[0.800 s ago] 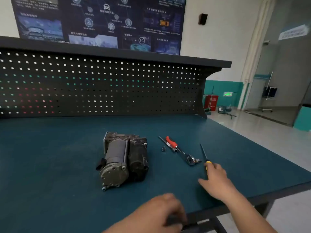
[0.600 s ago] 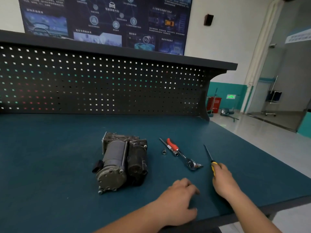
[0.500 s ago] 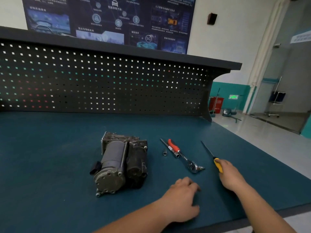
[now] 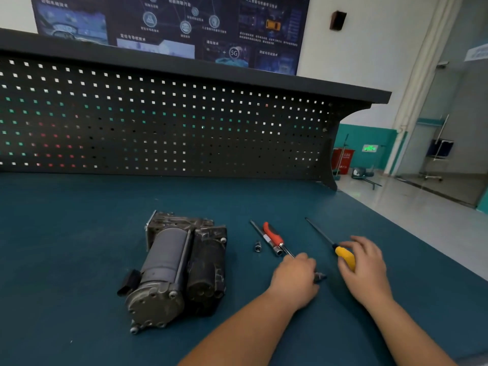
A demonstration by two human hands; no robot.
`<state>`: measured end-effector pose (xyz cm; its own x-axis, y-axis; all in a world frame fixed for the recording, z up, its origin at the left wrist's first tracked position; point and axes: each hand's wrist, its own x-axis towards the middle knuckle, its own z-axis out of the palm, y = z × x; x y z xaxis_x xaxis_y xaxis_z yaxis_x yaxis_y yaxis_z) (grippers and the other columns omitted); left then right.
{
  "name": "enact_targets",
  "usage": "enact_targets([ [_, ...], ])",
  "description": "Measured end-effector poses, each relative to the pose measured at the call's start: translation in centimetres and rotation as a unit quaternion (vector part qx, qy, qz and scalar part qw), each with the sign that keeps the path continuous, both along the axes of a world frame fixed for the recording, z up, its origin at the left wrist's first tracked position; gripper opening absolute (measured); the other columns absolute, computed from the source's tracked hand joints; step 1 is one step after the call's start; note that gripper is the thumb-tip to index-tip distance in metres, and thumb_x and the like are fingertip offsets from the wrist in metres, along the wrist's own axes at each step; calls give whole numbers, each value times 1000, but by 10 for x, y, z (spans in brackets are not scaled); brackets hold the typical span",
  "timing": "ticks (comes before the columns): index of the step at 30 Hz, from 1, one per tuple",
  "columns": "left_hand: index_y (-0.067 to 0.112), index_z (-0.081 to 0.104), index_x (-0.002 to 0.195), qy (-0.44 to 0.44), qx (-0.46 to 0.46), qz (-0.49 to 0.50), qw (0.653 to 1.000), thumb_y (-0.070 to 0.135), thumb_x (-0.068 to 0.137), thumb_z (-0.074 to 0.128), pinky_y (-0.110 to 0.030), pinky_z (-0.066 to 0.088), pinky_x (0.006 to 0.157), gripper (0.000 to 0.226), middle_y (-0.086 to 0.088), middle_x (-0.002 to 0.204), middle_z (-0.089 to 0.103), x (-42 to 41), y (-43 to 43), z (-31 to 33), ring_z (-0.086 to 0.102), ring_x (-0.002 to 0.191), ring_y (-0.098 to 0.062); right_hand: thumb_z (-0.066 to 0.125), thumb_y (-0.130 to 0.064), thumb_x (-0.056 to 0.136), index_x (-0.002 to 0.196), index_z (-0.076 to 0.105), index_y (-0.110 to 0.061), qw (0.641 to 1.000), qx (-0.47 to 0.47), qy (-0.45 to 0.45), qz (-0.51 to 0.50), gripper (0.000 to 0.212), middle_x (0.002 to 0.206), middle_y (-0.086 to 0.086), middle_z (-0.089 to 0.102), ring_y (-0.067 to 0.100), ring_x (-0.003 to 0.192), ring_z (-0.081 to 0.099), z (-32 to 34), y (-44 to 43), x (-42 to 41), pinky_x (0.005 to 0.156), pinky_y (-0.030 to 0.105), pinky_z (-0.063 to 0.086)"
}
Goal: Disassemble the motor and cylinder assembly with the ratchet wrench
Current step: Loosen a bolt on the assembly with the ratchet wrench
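The grey motor and cylinder assembly (image 4: 177,270) lies on the blue-green bench top, left of centre. To its right lies the ratchet wrench (image 4: 274,237) with a red handle; its head end is under my left hand (image 4: 295,280), whose fingers curl over it. An extension bar (image 4: 264,237) and a small socket (image 4: 258,245) lie beside the wrench. My right hand (image 4: 365,268) grips the yellow handle of a screwdriver (image 4: 343,256), whose dark shaft points away to the upper left.
The bench top (image 4: 79,233) is backed by a dark pegboard (image 4: 158,122). The right bench edge drops to the floor (image 4: 422,215).
My left hand moved forward from the near bench edge onto the ratchet wrench head. My right hand closed round the screwdriver handle and shifted it slightly. The camera came closer.
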<state>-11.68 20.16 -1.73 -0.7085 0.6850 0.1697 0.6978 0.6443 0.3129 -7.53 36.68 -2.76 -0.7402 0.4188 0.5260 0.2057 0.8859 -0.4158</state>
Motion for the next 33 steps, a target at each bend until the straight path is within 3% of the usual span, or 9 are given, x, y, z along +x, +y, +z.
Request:
enact_targets([
  [4, 7, 51, 119, 31, -6, -41, 999, 31, 90, 60, -42, 40, 93, 39, -11, 121, 50, -3, -10, -1, 47, 110, -34, 61, -2, 86, 84, 68, -17, 983, -156, 49, 82, 17, 105, 1, 63, 20, 105, 56, 6, -22, 2, 86, 26, 36],
  [8, 6, 51, 121, 116, -58, -93, 987, 33, 95, 51, -41, 38, 86, 38, -11, 123, 50, 9, -27, 5, 48, 105, -35, 53, -3, 93, 82, 67, -6, 917, -383, -14, 113, 18, 95, 17, 70, 24, 82, 64, 23, -42, -4, 78, 28, 47],
  [13, 7, 53, 126, 191, -75, -207, 957, 28, 99, 45, -38, 35, 88, 35, -9, 133, 50, 34, -52, 21, 49, 105, -32, 63, -37, 88, 81, 67, -5, 886, -384, -244, 88, 33, 66, 6, 66, 18, 60, 59, 44, -67, 1, 51, 21, 41],
  [16, 8, 54, 127, 221, -93, -249, 938, 26, 100, 43, -43, 39, 85, 34, -7, 135, 49, 52, -71, 26, 49, 107, -33, 68, -35, 85, 69, 64, -8, 865, -391, -298, 95, 32, 51, 3, 59, 16, 49, 53, 43, -81, 14, 45, 19, 37],
  [19, 15, 53, 131, 226, -32, -214, 950, 25, 100, 42, -43, 42, 85, 34, -4, 138, 45, 64, -94, 26, 49, 105, -33, 64, -21, 89, 74, 60, -3, 823, -517, -201, 123, 24, 58, 11, 54, 23, 56, 51, 38, -95, 28, 54, 28, 39],
  [23, 33, 50, 131, 61, 294, -126, 946, 16, 87, 62, -25, 42, 96, 48, 9, 134, 43, 89, -126, 20, 48, 116, -10, 56, -16, 94, 75, 56, -6, 746, -643, 33, 171, 22, 52, 6, 62, 10, 39, 52, 63, -121, 53, 40, 17, 44],
  [26, 41, 47, 118, -178, 469, -50, 864, 28, 75, 72, -18, 47, 88, 51, 26, 119, 55, 113, -142, 23, 55, 106, 9, 52, -18, 95, 80, 56, -11, 688, -671, 142, 237, 17, 62, 6, 70, 3, 40, 55, 93, -151, 78, 40, 12, 45],
  [29, 22, 56, 102, -278, 566, -56, 774, 20, 74, 64, -21, 50, 78, 29, 9, 95, 73, 128, -152, 32, 66, 93, -3, 50, -19, 93, 82, 56, -14, 653, -673, 183, 295, 14, 67, 6, 72, 5, 43, 57, 107, -184, 105, 43, 13, 47],
  [33, 9, 56, 113, -398, 685, -118, 599, 6, 72, 55, -28, 55, 62, 41, -6, 91, 73, 150, -179, 50, 70, 76, -19, 53, -22, 77, 75, 64, -12, 585, -702, 208, 349, 15, 67, 8, 70, 10, 45, 59, 108, -216, 136, 45, 15, 49],
])
